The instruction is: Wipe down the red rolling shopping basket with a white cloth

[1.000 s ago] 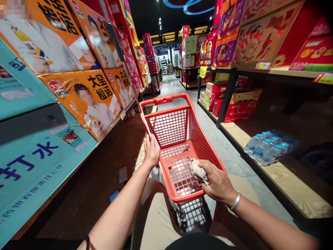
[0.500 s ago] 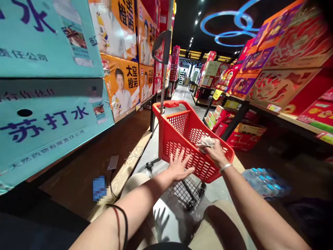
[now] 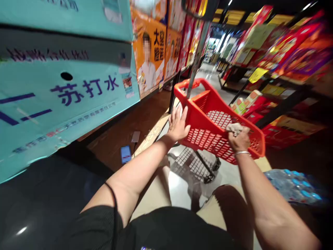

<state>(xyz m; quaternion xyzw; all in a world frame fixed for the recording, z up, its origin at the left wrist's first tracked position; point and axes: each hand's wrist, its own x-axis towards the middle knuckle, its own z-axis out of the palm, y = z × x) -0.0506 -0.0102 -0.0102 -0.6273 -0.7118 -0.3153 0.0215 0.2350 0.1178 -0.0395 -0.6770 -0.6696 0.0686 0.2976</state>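
A red shopping cart with a perforated basket stands in front of me, its metal pole rising at the left end. My left hand rests with spread fingers against the basket's side near that pole, holding nothing. A crumpled pale cloth is gripped in my right hand, at the basket's upper rim toward the right end. A pale bracelet circles my right wrist. Beneath the basket, a lower wire rack and dark wheels show above the shiny floor.
Turquoise cartons and orange cartons line the left shelf. A phone and a white device lie below them. On the right are shelves with red boxes and a pack of bottled water.
My view has turned left and down. My left hand has moved left along the basket to near the pole. My right hand, still holding the cloth, remains at the basket's rim.
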